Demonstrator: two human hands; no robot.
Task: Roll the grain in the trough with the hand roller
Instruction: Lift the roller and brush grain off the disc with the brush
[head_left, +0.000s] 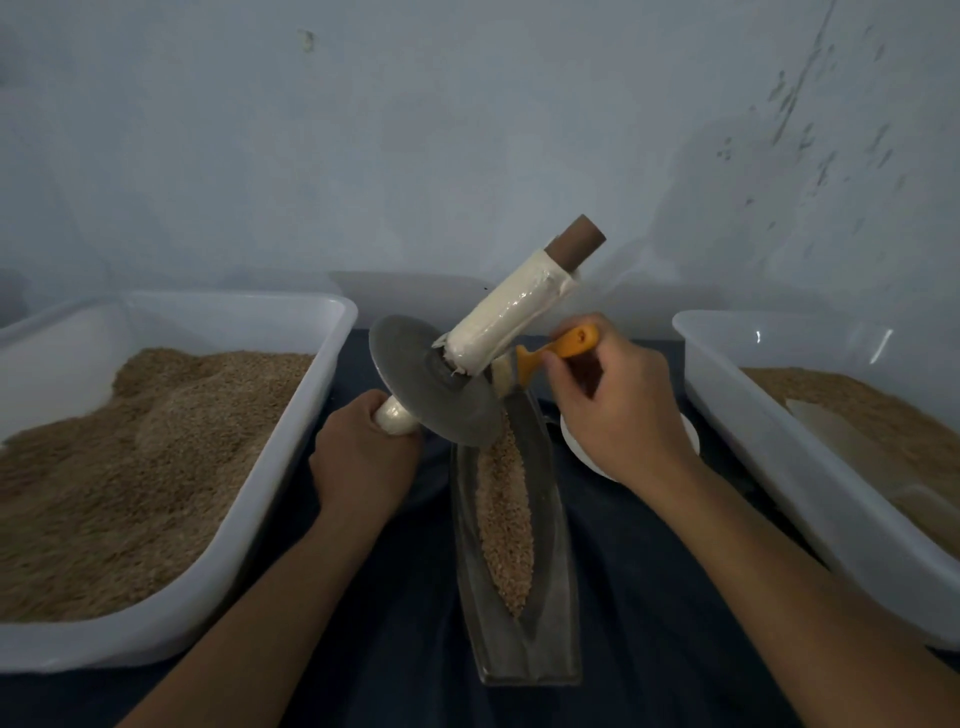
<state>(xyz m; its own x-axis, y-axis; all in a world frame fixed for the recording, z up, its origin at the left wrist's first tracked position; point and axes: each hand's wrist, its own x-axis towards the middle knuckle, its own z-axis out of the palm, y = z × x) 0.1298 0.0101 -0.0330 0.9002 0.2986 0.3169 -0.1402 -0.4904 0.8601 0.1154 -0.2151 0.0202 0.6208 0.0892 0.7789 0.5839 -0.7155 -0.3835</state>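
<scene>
**grainguy:** Metal disc on a taped-up stick, that's the roller (441, 389) as far as I can see. It's lifted off the grain and tilted, the far handle with its brown tube end pointing up toward 1 o'clock, the near handle down at 7 o'clock. The left hand (363, 457) has its fingers wrapped tight round that near handle.

**millfan22:** Where's the trough though?

**grainguy:** Dead centre, running from 6 o'clock up toward 12. Long narrow metal trough (545, 519) sitting on a dark blue cloth (649, 597), with a strip of tan grain (504, 519) lying along its middle. The disc's lower edge hangs just over the far end of the grain; can't tell if it touches.

**millfan22:** And the other hand?

**grainguy:** The right hand (618, 400) is clenched round the orange handle of a small brush (545, 358), with the pale bristles right up against the roller where the disc meets the far handle.

**millfan22:** What else is on the table?

**grainguy:** Big white tub (291, 467) at 9 o'clock heaped with the same grain, another white tub (779, 467) at 3 o'clock holding less. A small white dish (576, 447) sits just beside the trough, mostly hidden under the right hand. Pale blue wall (467, 130) behind it all.
</scene>
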